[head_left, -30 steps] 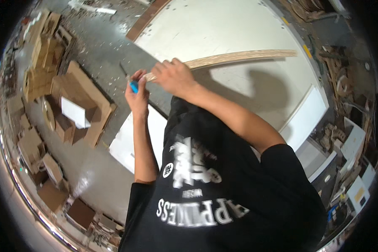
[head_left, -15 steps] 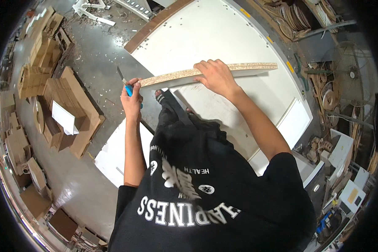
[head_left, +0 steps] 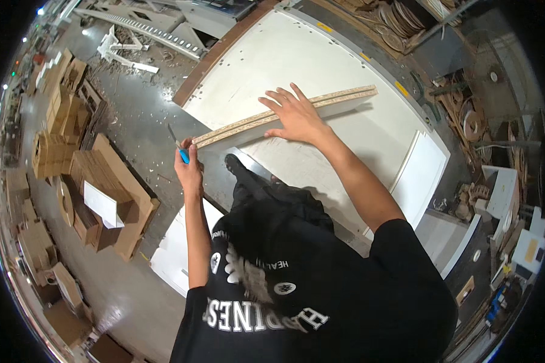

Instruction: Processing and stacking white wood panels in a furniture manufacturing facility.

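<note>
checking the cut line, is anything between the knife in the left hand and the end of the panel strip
Nothing visible. The left hand holds the blue-handled knife right at the near end of the panel strip, which stands on edge on the white board. The right hand presses the strip farther along, clear of the blade.

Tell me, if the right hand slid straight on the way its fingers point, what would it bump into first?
The right hand lies flat on the long board strip, fingers pointing up and left across the white panel. Past the strip, the way looks free over the bare panel up to its brown edge, though depth is hard to judge.
</note>
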Demonstrator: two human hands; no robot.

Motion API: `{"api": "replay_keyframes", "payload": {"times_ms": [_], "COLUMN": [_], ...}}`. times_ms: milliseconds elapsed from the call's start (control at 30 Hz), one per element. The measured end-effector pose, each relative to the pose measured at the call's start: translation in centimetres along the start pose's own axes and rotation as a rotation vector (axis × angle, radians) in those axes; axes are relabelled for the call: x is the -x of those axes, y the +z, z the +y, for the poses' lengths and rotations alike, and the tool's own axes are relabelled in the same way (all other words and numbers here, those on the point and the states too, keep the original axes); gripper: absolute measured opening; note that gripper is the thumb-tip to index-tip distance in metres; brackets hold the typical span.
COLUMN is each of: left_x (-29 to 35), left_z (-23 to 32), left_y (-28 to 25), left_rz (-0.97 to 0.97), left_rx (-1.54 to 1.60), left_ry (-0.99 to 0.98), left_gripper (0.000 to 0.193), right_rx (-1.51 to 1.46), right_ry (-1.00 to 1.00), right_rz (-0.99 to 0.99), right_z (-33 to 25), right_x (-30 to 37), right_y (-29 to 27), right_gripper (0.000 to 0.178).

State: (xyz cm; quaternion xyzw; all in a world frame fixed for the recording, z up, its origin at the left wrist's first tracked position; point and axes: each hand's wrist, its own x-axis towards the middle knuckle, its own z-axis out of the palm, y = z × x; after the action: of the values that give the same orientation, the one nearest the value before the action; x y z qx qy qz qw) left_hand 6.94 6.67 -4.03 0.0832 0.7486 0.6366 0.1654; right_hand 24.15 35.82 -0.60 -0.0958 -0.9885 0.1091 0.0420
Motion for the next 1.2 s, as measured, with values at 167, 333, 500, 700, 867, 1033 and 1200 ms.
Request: {"api": "replay_keyframes", "payload": {"times_ms": [167, 333, 500, 700, 867, 1033, 1200], "left_x": [0.0, 0.3, 0.3, 4.7, 12.9, 18.1, 20.3], "left_z": [-0.2, 0.0, -0.8, -6.0, -12.3, -10.8, -9.8], "left_y": [-0.2, -0.3, -0.6, -5.6, -9.2, -9.4, -10.0], "left_rz": [-0.037, 0.001, 0.06, 0.162, 0.289, 0.317, 0.243], "left_rx": [-0.049, -0.055, -0.08, -0.198, -0.316, -0.254, -0.236], "left_ry": [-0.008, 0.011, -0.02, -0.034, -0.171, -0.333, -0.356], "left_gripper": [0.045, 0.041, 0.029, 0.027, 0.031, 0.033, 0.041], "right_rx": [0.066, 0.024, -0.015, 0.015, -0.089, -0.059, -0.044], "right_ry": [0.069, 0.067, 0.096, -0.007, 0.056, -0.13, -0.266], "right_rz": [0.047, 0.138, 0.091, -0.038, -0.088, 0.012, -0.006], "right_z": [-0.3, -0.5, -0.4, -0.7, -0.3, 0.5, 1.5], "right_x": [0.1, 0.0, -0.1, -0.7, -0.6, -0.5, 0.6], "right_y": [0.5, 1.4, 1.0, -0.8, -1.3, 0.0, 0.5], "right_gripper": [0.099, 0.081, 0.041, 0.033, 0.042, 0.034, 0.029]}}
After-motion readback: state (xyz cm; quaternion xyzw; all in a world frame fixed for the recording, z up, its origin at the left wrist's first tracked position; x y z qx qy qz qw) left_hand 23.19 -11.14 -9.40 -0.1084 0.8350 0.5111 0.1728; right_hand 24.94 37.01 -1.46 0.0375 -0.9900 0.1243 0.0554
